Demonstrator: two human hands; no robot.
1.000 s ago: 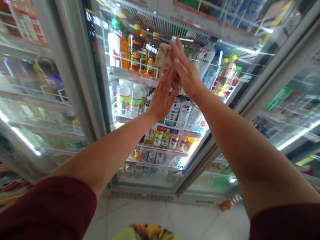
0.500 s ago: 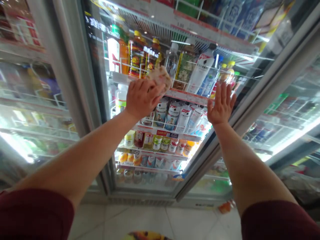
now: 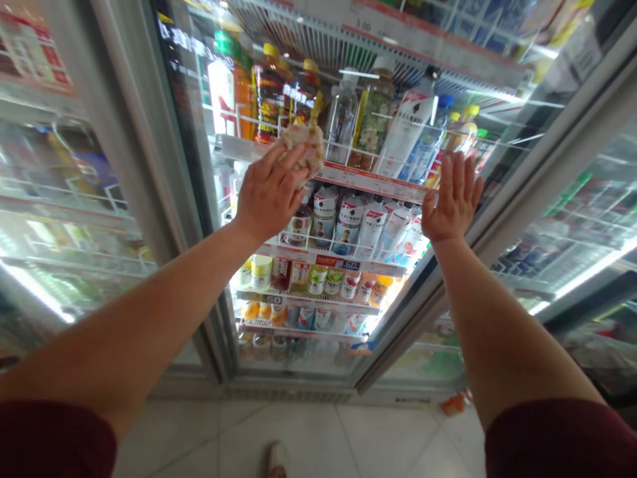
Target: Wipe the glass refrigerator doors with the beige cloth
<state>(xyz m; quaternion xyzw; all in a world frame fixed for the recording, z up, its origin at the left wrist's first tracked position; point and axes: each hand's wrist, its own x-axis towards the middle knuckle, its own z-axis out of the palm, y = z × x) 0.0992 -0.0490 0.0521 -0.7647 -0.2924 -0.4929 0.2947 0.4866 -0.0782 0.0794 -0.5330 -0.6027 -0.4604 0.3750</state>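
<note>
My left hand presses a crumpled, pale pinkish cloth against the glass door of a drinks fridge, its fingers bent over the cloth's lower left part. To the right, my right hand lies flat on the same door near its right frame, fingers stretched upward and holding nothing. Behind the glass, dark bottles with yellow caps stand just above the cloth. White-labelled bottles fill the shelf below it.
Metal door frames run along both sides, with more lit fridge sections beyond. Pale floor tiles lie below, where a shoe tip shows. An orange-red item is on the floor at the fridge's base, right of centre.
My left hand and the cloth have shifted left across the glass. My right hand stays flat on the door. The view has moved a little, and a shoe tip now shows below.
</note>
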